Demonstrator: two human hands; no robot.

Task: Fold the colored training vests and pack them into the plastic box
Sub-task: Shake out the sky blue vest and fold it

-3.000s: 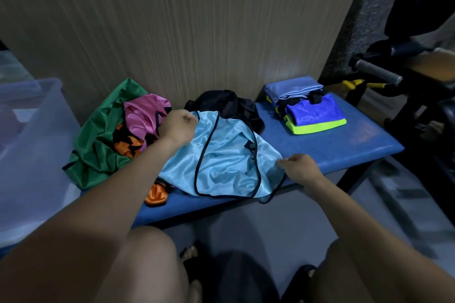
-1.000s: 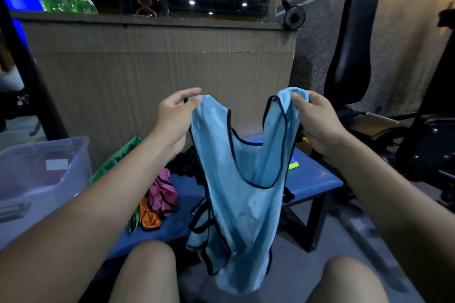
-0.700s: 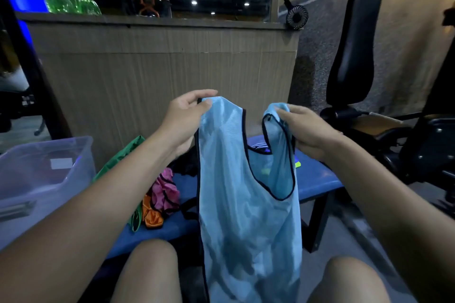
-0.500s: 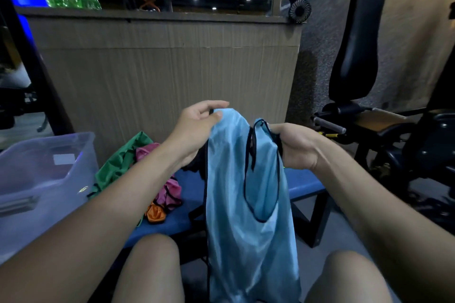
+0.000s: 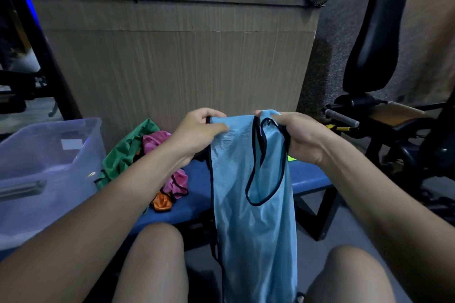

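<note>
— Hands up front: our left hand [image 5: 199, 130] and right hand [image 5: 299, 136] both pinch the light blue vest [image 5: 251, 204] by its top.
— It hangs between our knees, near the blue bench [image 5: 197, 194]; plastic box [image 5: 46, 167] sits left.

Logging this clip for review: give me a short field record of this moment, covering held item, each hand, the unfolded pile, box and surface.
held item: light blue vest, hanging down between the knees
left hand: grips one top strap
right hand: grips the other strap, bunched
hand spacing: close together
unfolded pile: green vest, pink vest, orange vest on blue bench
plastic box: left of the pile, contents unclear
</note>
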